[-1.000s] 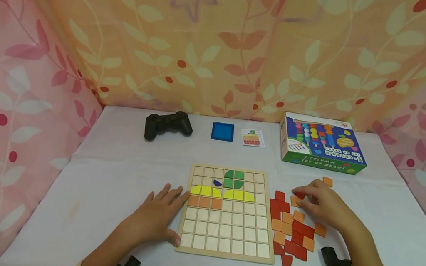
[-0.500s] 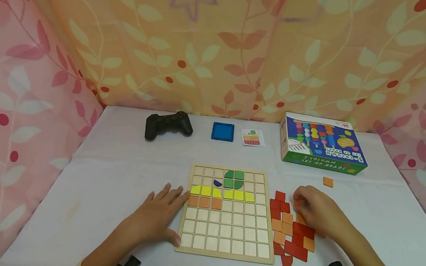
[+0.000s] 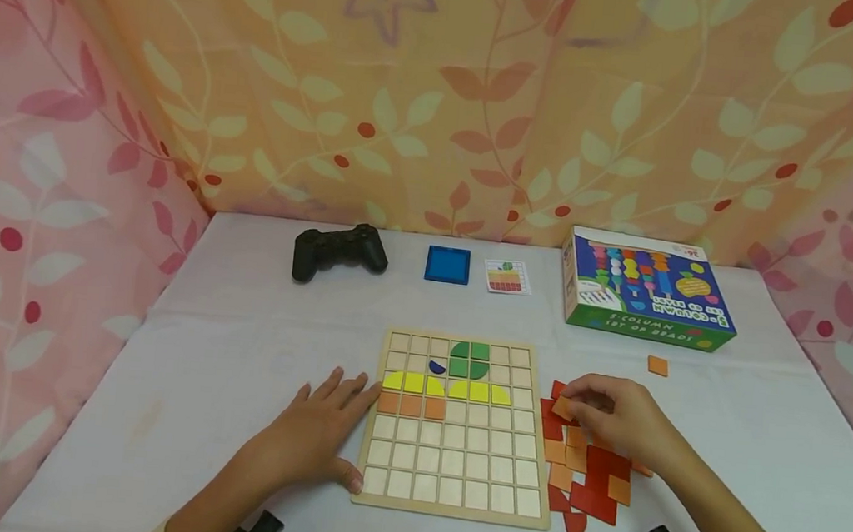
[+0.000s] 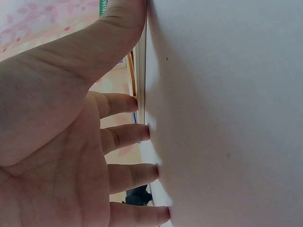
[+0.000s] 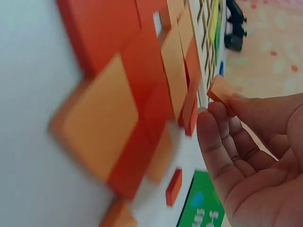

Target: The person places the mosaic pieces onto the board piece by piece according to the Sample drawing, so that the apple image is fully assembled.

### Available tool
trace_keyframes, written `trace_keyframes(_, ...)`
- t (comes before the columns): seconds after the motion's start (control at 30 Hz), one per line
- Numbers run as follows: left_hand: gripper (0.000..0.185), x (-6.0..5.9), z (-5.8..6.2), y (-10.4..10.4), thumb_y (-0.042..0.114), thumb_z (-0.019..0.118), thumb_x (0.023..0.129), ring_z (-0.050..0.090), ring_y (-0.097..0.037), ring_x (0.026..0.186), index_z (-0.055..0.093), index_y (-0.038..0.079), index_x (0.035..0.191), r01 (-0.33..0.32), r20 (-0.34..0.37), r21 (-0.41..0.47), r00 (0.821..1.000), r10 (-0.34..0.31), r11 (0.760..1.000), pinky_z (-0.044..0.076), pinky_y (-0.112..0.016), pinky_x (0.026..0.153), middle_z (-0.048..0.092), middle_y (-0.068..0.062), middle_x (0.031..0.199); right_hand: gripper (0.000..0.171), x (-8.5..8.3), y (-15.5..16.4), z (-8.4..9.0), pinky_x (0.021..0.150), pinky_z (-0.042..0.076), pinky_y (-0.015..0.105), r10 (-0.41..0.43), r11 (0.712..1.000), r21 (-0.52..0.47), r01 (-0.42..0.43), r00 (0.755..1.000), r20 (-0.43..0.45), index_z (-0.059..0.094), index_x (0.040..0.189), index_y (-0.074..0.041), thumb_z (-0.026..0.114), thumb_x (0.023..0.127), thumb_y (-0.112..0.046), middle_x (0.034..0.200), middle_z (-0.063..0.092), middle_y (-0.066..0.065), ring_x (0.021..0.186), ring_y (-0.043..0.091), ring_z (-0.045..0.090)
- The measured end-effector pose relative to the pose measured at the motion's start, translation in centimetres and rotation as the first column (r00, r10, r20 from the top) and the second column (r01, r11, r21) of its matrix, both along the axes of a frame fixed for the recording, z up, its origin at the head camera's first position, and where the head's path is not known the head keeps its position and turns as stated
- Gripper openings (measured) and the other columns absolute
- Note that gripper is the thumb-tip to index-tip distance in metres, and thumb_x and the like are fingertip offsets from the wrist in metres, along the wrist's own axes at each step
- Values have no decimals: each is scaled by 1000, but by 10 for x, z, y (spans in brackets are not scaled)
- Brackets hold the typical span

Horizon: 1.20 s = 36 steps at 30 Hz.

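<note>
My right hand (image 3: pixel 621 415) pinches an orange square tile (image 3: pixel 563 408) between thumb and fingertips, above the red tiles just right of the wooden grid board (image 3: pixel 452 512). In the right wrist view the same tile (image 5: pixel 221 89) is held up over the pile. My left hand (image 3: pixel 304 436) lies with spread fingers against the board's left edge, its thumb at the lower left corner. On the board sit green pieces (image 3: pixel 479 351), a row of yellow pieces (image 3: pixel 413 383), three orange squares (image 3: pixel 410 405) and a small dark blue half-round piece (image 3: pixel 437 368).
Loose red and orange tiles (image 3: pixel 593 501) lie to the board's right, with one orange square (image 3: pixel 657 366) farther back. Behind the board are a black game controller (image 3: pixel 341 253), a blue square tray (image 3: pixel 447 265), a pattern card (image 3: pixel 507 277) and a bead-set box (image 3: pixel 650 288).
My right hand has taken the orange square up from the right of the pile and carried it left toward the board. My left hand has stayed in place.
</note>
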State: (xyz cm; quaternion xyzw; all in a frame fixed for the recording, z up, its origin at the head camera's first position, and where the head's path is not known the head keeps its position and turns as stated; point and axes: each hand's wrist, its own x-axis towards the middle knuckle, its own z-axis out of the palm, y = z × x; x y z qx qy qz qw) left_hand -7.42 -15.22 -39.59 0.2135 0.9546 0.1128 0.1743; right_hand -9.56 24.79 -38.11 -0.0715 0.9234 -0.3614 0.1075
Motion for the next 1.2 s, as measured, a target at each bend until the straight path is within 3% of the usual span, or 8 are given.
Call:
trace_keyframes(0.17,122,0,-1,0,60,88,55,20,-44,147,37,14,156,3,-1,11,1000,-3,1000,25,-72,106,35,-15,159,15,-1,-19,-3,80,58,33,52,998,-40,-52,999,-8,76,106,-10,74,91,-11,102,72,2,88,17,66)
trace_keyframes(0.4,122,0,-2,1,61,89,55,21,-44,147,38,15,156,5,1,2,1000,-5,1000,26,-72,106,35,-14,158,9,-5,-48,-8,76,55,24,123,986,-114,-124,992,-10,75,98,-15,76,90,-14,88,68,-6,81,15,62)
trace_keyframes(0.63,124,0,-2,2,64,87,55,21,-44,147,36,15,157,6,-2,-5,1000,-6,1000,27,-72,105,34,-14,159,3,-11,-78,-13,75,54,26,212,967,-136,-215,976,-37,76,93,-16,77,90,-15,88,68,-9,82,16,61)
trace_keyframes(0.97,122,2,-1,2,62,88,55,21,-45,147,38,14,156,15,-26,8,1000,-15,1000,28,-73,104,35,-15,158,4,-14,-110,-17,67,51,25,290,955,-15,-296,945,-150,75,87,-13,78,88,-12,79,63,-13,74,9,56)
trace_keyframes(1.07,122,1,0,2,63,87,55,22,-45,146,38,14,155,15,-29,-3,999,-15,1000,28,-73,104,36,-15,158,4,-12,-119,-17,68,51,25,288,957,60,-282,945,-155,75,87,-16,78,88,-14,80,63,-14,75,8,55)
trace_keyframes(1.2,122,2,1,1,63,87,54,23,-45,146,39,15,155,8,-26,-8,1000,-8,1000,29,-72,103,37,-15,157,4,-8,-126,-16,67,50,26,319,942,172,-287,926,-204,78,86,-16,81,85,-13,83,61,-13,74,7,55)
